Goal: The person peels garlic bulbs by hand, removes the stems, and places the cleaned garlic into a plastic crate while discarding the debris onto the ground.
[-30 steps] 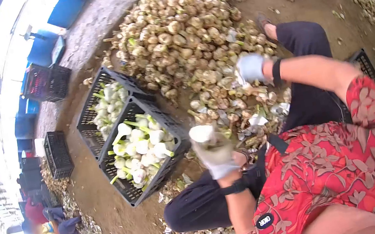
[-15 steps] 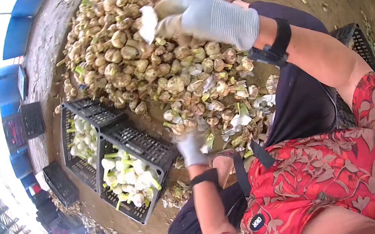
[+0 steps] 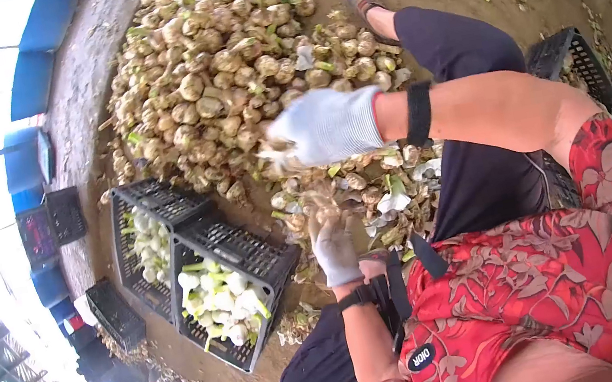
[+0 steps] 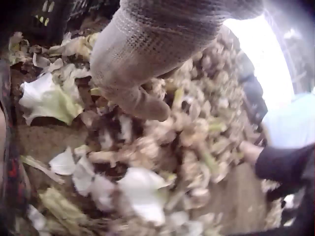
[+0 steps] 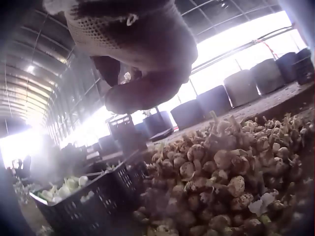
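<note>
Grip unclear in your left hand and right hand, mid-frame; upper-left garlic bulbs look light, firm: cup their sides.

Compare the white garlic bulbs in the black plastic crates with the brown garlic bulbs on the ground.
The white garlic bulbs look clean and pale; the brown garlic bulbs look dirt-stained and patchy. The white bulbs sit in crates; the brown ones form a heap. Both are rounded.

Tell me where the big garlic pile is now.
In the head view, the pile lies upper left of centre, above the filled crates, partly behind the right hand.
</note>
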{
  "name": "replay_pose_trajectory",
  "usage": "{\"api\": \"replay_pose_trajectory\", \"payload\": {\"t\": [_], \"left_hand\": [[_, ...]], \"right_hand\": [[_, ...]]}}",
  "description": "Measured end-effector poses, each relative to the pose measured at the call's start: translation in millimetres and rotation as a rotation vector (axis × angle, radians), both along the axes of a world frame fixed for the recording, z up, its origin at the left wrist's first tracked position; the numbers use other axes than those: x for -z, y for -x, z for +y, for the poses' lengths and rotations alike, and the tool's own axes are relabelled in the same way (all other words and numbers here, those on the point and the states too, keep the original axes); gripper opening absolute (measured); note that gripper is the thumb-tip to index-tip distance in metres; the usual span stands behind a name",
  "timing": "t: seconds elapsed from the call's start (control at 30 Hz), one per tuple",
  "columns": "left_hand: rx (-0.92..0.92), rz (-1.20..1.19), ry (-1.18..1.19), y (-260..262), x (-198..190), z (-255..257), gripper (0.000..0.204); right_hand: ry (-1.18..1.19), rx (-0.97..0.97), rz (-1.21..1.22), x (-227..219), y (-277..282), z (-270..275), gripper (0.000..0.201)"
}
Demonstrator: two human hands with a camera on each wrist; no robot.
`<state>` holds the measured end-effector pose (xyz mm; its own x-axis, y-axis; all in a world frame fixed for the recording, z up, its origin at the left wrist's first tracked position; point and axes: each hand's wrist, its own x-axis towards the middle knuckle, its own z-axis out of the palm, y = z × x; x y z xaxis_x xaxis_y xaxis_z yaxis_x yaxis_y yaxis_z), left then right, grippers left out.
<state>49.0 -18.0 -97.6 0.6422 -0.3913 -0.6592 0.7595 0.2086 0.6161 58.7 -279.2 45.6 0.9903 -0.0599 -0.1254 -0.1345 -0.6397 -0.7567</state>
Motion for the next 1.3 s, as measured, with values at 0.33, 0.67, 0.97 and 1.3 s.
{"api": "replay_pose_trajectory", "payload": {"t": [0.33,0.67,0.97,1.3], "left_hand": [[-0.096,-0.685,-0.037,49,-97,20,0.037],[-0.182,-0.697,0.001,62,-109,18,0.04],[-0.166,-0.645,0.029,63,-114,14,0.037],[-0.093,-0.019,0.342,44,-88,22,0.031]], "right_hand": [[-0.775,0.03,0.108,39,53,120,0.051],[-1.142,0.13,0.236,33,74,119,0.029],[-0.859,0.068,0.16,3,82,110,0.02],[-0.482,0.179,-0.159,31,88,135,0.021]]}}
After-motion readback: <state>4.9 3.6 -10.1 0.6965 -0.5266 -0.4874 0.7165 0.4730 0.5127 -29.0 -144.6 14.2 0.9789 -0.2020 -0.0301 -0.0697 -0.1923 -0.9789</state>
